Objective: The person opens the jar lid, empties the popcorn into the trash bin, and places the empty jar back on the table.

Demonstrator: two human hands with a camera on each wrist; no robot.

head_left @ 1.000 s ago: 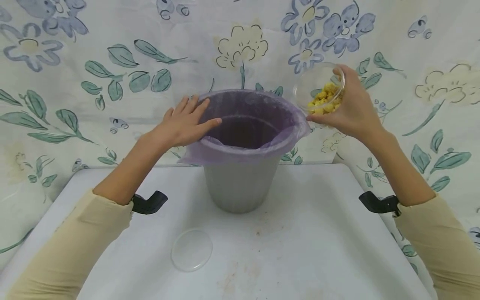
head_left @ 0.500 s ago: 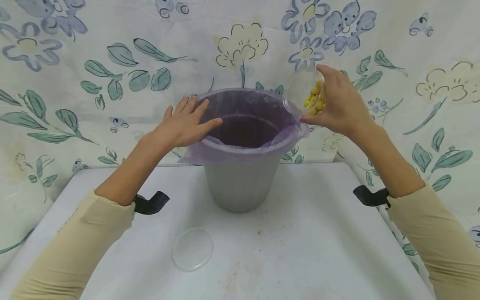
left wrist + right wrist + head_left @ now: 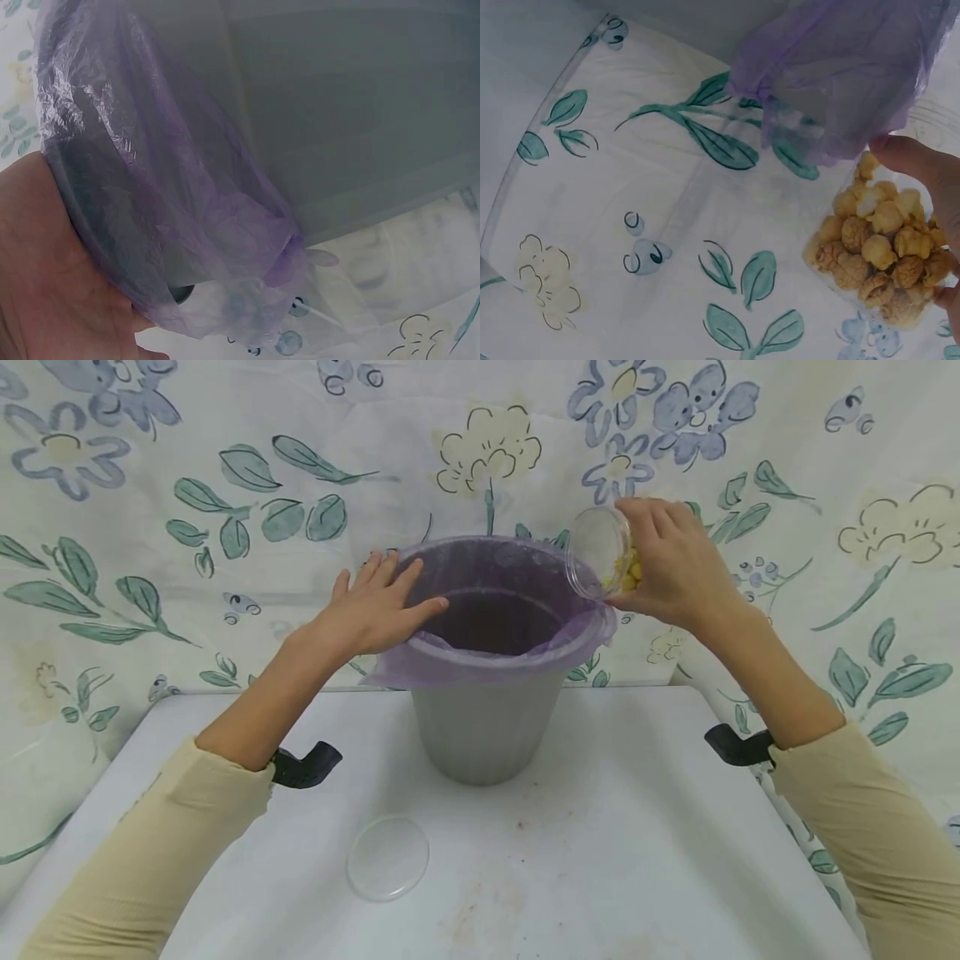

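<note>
A grey bin stands at the table's back, lined with a thin purple plastic bag folded over its rim. My left hand rests on the bin's left rim with its fingers spread. In the left wrist view, the palm lies against the bag-covered rim. At the right rim, my right hand grips a clear round plastic tub, tilted with its mouth toward the bin. Caramel popcorn sits low inside the tub, partly hidden by the hand in the head view.
On the white table, a clear round lid lies flat in front of the bin. Small brown crumbs and smudges mark the surface nearby. A floral cloth hangs close behind the bin.
My right hand has brought the tub leftward to the bin's right rim and turned its mouth further toward the bin. The left hand has stayed on the rim.
</note>
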